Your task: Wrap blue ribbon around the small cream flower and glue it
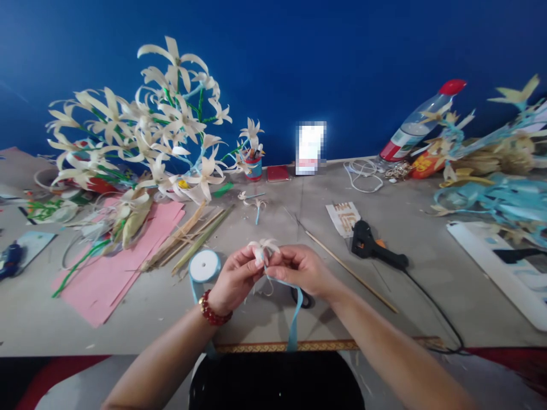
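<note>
Left hand [237, 274] pinched pale flower [267, 245] near its base, petals pointing away; right hand [302, 269] pinched blue ribbon [295, 319] just beside it, both grips over surface [166, 310], tail trailing to near edge.

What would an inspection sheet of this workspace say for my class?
Surface: grey tabletop, things spread across both sides.
Job's things: small cream-petalled flower, flat light-blue ribbon; round white-centred ribbon spool nearby.
Clutter: pink paper sheets, black plastic glue gun, thin wooden stick.
Hands: left hand pinches the flower; right hand holds the ribbon.
Cables: gun's black cord reaches the front edge; looped white cable at the back.
Surroundings: plain blue wall behind.
</note>
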The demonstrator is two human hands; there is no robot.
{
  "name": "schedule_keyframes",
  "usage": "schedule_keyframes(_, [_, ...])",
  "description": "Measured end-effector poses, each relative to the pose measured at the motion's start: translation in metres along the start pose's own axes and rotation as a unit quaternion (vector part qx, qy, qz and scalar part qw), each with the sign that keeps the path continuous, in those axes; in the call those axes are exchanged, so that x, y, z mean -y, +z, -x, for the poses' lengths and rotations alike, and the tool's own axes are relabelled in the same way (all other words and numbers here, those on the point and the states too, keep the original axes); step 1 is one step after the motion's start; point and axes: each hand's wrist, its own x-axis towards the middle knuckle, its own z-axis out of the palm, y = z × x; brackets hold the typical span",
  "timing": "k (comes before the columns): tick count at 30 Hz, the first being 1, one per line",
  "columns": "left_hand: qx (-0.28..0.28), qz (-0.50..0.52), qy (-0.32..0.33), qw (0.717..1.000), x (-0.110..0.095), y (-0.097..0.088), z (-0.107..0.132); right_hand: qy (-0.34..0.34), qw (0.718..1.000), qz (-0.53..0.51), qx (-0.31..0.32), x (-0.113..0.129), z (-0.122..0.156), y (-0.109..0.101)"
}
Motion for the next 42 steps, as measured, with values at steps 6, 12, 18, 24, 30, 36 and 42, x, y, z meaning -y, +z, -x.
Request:
schedule_keyframes(6, [-0.007,-0.003,0.011,1.0,0.002,0.0,0.0,-0.031,0.999,-0.003,0.002,0.0,-0.001,0.003])
schedule_keyframes(12, [-0.009,-0.03,0.052,0.998,0.005,0.0,-0.001,-0.075,0.992,0.083,-0.05,0.002,0.002,0.005])
schedule_keyframes(18, [-0.01,-0.048,0.043,0.998,0.004,-0.003,0.0,-0.048,0.995,0.078,-0.035,0.0,0.0,0.003])
schedule_keyframes(24, [0.003,-0.057,0.037,0.998,0.004,-0.005,0.002,0.006,1.0,-0.014,0.018,-0.003,-0.002,-0.003])
schedule_keyframes(30, [0.016,-0.063,0.028,0.998,0.001,-0.003,0.001,0.018,0.999,-0.034,0.022,-0.001,-0.002,-0.003])
schedule_keyframes(36, [0.03,-0.076,0.04,0.996,0.001,-0.002,0.001,-0.019,1.0,0.005,-0.002,0.0,0.0,0.004])
schedule_keyframes(42, [-0.01,-0.082,0.069,0.994,0.002,-0.001,-0.001,-0.074,0.989,0.114,-0.054,0.002,0.003,0.006])
